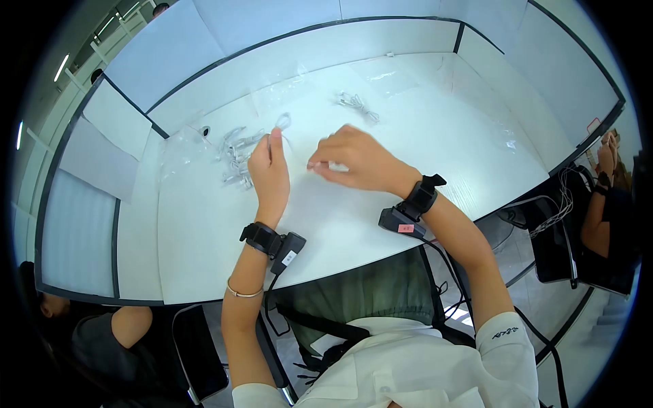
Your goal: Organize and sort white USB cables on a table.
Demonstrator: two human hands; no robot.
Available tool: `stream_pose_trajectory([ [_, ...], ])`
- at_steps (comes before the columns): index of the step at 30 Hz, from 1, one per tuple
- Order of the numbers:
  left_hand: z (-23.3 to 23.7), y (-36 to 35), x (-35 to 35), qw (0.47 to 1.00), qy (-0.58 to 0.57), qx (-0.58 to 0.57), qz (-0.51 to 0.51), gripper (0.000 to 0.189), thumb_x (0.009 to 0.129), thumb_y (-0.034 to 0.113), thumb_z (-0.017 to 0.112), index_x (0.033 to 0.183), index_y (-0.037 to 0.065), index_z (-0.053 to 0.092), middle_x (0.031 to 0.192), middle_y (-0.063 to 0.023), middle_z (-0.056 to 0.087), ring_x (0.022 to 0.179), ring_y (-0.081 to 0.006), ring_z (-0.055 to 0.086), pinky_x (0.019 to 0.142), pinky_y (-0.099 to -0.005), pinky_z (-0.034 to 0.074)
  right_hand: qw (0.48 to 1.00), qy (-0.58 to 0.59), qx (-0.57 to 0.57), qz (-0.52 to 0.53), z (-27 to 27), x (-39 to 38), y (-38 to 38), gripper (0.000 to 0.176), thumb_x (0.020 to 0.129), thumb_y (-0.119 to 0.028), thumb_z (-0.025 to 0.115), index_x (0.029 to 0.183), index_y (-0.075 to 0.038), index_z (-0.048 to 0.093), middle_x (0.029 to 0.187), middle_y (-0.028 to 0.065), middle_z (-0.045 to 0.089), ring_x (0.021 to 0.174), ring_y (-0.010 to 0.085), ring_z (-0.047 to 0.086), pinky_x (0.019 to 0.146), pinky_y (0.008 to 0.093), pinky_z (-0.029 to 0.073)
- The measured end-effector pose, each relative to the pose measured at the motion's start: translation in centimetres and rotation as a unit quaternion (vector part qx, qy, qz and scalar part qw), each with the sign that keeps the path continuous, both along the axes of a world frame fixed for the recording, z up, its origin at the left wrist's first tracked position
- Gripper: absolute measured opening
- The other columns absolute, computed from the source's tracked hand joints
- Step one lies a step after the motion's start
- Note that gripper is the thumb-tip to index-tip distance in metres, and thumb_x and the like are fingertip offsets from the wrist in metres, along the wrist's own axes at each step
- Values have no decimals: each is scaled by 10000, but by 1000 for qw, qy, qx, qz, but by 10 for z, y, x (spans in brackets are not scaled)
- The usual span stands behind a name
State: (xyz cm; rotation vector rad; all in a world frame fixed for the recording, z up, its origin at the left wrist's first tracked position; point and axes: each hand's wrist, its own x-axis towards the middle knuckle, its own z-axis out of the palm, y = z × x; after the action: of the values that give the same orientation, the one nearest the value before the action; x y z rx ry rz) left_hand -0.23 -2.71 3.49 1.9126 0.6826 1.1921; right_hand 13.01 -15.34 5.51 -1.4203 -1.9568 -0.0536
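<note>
Above the white table (422,177), my left hand (269,173) is closed with its thumb up. A pale loop of cable (284,121) shows at its fingertips and seems to be held there. To its right, my right hand (357,158) is bent inward with thumb and fingers drawn together. Whatever may be between those fingertips is too small to make out. Beside and behind my left hand lies a pile of bundled white cables (237,155), partly covered by the hand. Farther back rests a separate white cable bundle (358,106).
Low white partitions (326,51) enclose the table's back and sides. Clear plastic film (187,160) lies at the left. Black wrist straps with small boxes (289,251) trail cords over the front edge. Other people sit at both sides, one person's arm (597,211) showing at right.
</note>
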Motion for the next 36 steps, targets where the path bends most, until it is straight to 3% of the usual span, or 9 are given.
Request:
stream_pose_trajectory([
  [4, 2, 3, -3, 998, -51, -40, 8, 419, 956, 272, 428, 633, 13, 364, 565, 17, 276, 555, -84, 240, 493, -273, 234, 993, -38, -107, 15, -23, 5, 5, 246, 877, -268, 513, 812, -54, 615, 846, 65, 573, 797, 219, 541, 761, 340, 407],
  [7, 3, 2, -4, 993, -83, -81, -16, 407, 961, 271, 413, 632, 37, 368, 569, 42, 272, 547, -63, 230, 486, -255, 219, 992, -61, -101, -37, -22, 14, 5, 260, 882, -275, 509, 808, -49, 616, 865, 67, 573, 805, 230, 534, 762, 343, 408],
  [12, 10, -3, -7, 986, -129, -106, -28, 386, 964, 272, 399, 642, 63, 367, 573, 58, 269, 535, -43, 233, 475, -240, 210, 981, -9, 46, -187, -11, 14, 3, 200, 863, -232, 541, 838, -63, 645, 904, 62, 553, 810, 224, 533, 751, 345, 415],
  [16, 6, -3, -7, 987, -130, -79, -41, 374, 963, 267, 401, 652, 62, 383, 576, 61, 271, 528, -42, 229, 470, -235, 211, 959, 147, 140, -197, 3, 11, 2, 56, 810, -135, 593, 798, -91, 624, 939, 47, 515, 791, 211, 512, 702, 324, 405],
  [20, 3, -9, -2, 988, -123, -72, -61, 370, 961, 268, 410, 669, 42, 420, 570, 49, 284, 525, -52, 233, 470, -241, 213, 939, 125, 277, -160, 11, 6, -1, 31, 793, -86, 569, 804, -90, 598, 919, 49, 527, 808, 205, 506, 686, 320, 373],
  [23, 0, -14, -1, 996, -48, -31, -72, 378, 959, 277, 418, 678, 24, 429, 560, 25, 292, 531, -62, 247, 472, -252, 221, 962, 108, 218, -122, 14, 5, 1, 42, 801, -92, 567, 831, -82, 595, 896, 57, 560, 819, 215, 507, 724, 325, 372],
  [27, -1, -20, 0, 994, 9, 4, -110, 373, 954, 283, 432, 727, -2, 514, 552, -9, 312, 528, -67, 275, 468, -267, 236, 981, 167, 75, -64, -7, 3, 9, 149, 886, -158, 512, 884, -33, 593, 886, 85, 572, 879, 224, 510, 811, 326, 382],
  [31, -2, -23, 4, 989, -35, 20, -140, 371, 953, 277, 427, 749, -7, 550, 522, -25, 353, 499, -68, 297, 454, -261, 254, 966, 254, -30, -44, -6, -1, 8, 228, 899, -219, 509, 912, -12, 603, 882, 93, 581, 866, 198, 515, 793, 309, 397],
  [36, 0, -22, 2, 993, 3, 42, -113, 369, 952, 268, 426, 724, 1, 540, 508, -34, 389, 486, -65, 325, 447, -259, 263, 948, 312, -67, -16, -2, -7, 8, 245, 889, -240, 530, 909, -5, 597, 824, 64, 605, 793, 142, 534, 751, 285, 407],
])
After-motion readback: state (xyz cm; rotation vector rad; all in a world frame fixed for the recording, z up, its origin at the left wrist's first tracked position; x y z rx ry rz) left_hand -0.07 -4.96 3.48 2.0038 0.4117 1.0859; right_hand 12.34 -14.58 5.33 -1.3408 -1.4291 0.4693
